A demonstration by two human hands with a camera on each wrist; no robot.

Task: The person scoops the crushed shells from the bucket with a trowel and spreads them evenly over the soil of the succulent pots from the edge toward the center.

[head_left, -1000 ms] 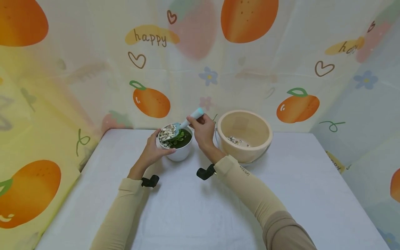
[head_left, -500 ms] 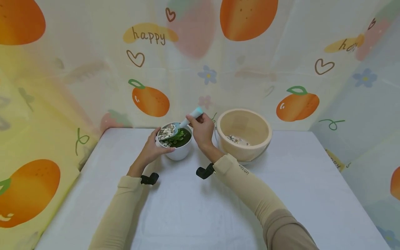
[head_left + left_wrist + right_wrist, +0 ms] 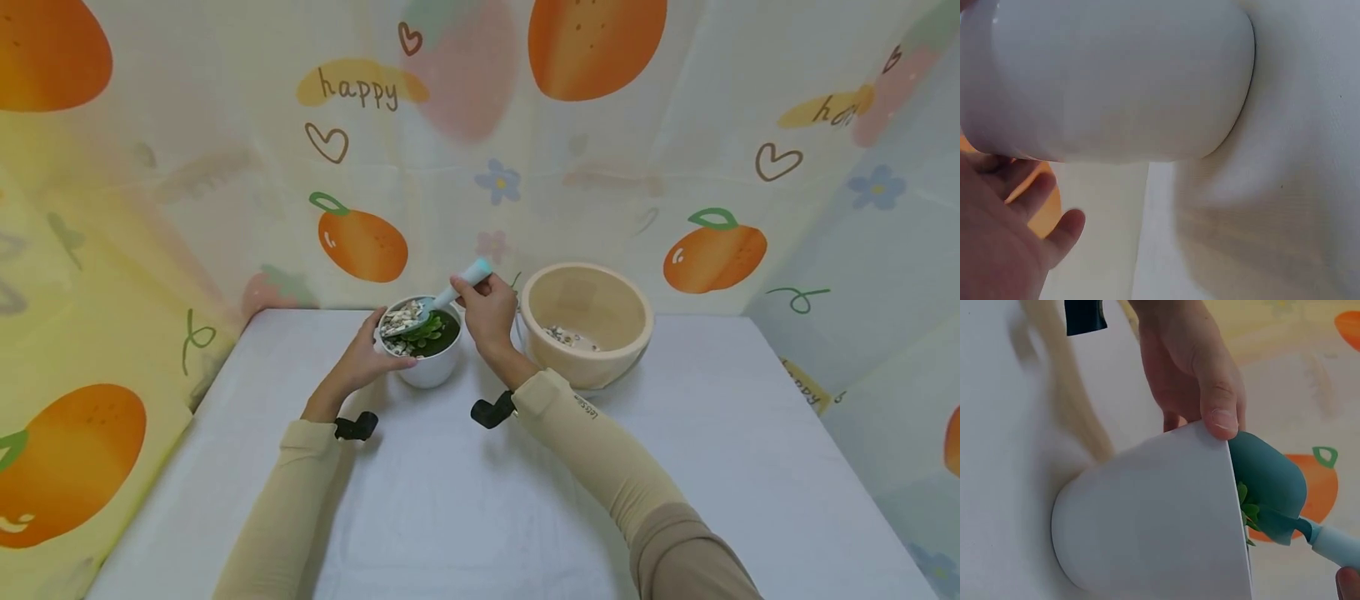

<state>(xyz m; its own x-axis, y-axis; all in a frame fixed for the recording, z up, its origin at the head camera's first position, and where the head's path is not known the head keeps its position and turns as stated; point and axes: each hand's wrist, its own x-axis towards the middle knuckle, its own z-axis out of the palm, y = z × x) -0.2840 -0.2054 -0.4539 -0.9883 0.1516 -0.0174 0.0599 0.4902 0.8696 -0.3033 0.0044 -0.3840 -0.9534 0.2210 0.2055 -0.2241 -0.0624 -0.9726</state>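
Observation:
In the head view a white flowerpot [image 3: 429,372] stands on the table, with a small green plant [image 3: 426,333] and dark soil inside. My left hand [image 3: 367,354] grips the pot at its left side, thumb on the near rim; the right wrist view shows that thumb over the edge. My right hand [image 3: 489,315] holds a small trowel [image 3: 453,292] by its pale blue handle. Its teal blade [image 3: 1272,481] lies over the pot's mouth, above the plant. Whitish pebbles [image 3: 402,317] lie on the blade and at the pot's left side; where one heap ends I cannot tell.
Close to the right of my right hand stands a large beige tub [image 3: 588,358] with some pebbles [image 3: 567,337] at its bottom. A white cloth covers the table [image 3: 450,517]. Behind it hangs a curtain [image 3: 450,192] printed with fruit.
The pebble heap at the trowel blade looks a little lower than a second ago. Both hands and the pot stay nearly where they were.

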